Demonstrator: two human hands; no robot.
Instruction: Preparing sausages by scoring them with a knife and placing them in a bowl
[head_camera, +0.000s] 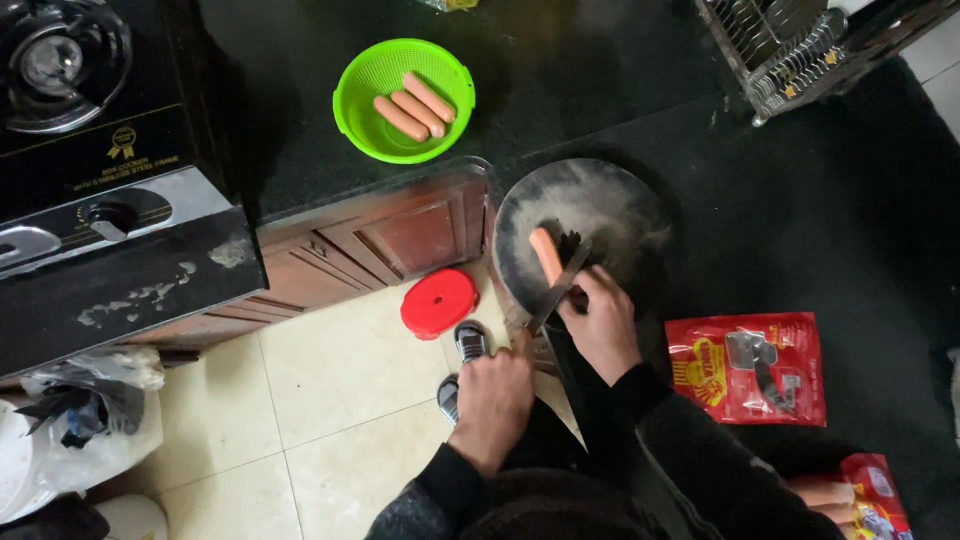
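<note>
Now hands (545, 350) knife (558, 290) smooth sausage (546, 254).

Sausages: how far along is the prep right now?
Done: three sausages lie in the green basket, and a red packet lies open on the dark counter. In hand: the left hand holds a knife against one sausage on the round board, steadied by the right hand. Left: that sausage looks uncut; another packet lies nearby.
</note>
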